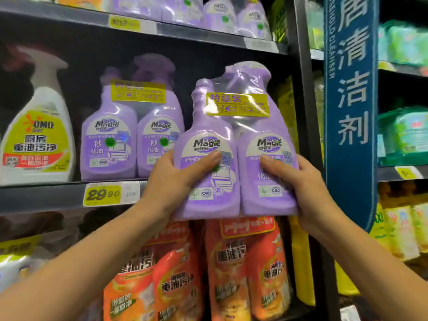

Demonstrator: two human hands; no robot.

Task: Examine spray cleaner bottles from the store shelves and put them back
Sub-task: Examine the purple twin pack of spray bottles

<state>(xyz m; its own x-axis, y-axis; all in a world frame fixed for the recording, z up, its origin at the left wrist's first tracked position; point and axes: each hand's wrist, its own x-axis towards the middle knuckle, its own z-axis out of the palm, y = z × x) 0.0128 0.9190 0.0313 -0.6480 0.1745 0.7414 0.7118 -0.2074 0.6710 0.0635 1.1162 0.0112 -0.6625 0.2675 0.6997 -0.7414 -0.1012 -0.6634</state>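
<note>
The left hand (pixel 172 174) and right hand (pixel 301 179) clasp the lower sides of a plastic-wrapped twin pack of purple spray bottles (pixel 234 154), thumbs across its front. An identical pack (pixel 132 133) stands on the shelf just left of the left hand.

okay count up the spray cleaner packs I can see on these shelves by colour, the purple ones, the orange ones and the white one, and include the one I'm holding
Counting only the middle and lower shelves; the top shelf is cut off.
Purple twin packs: 2, one held in the left hand and right hand, one on the shelf
Orange twin packs: 2, and
White spray bottle: 1
Total: 5
</note>
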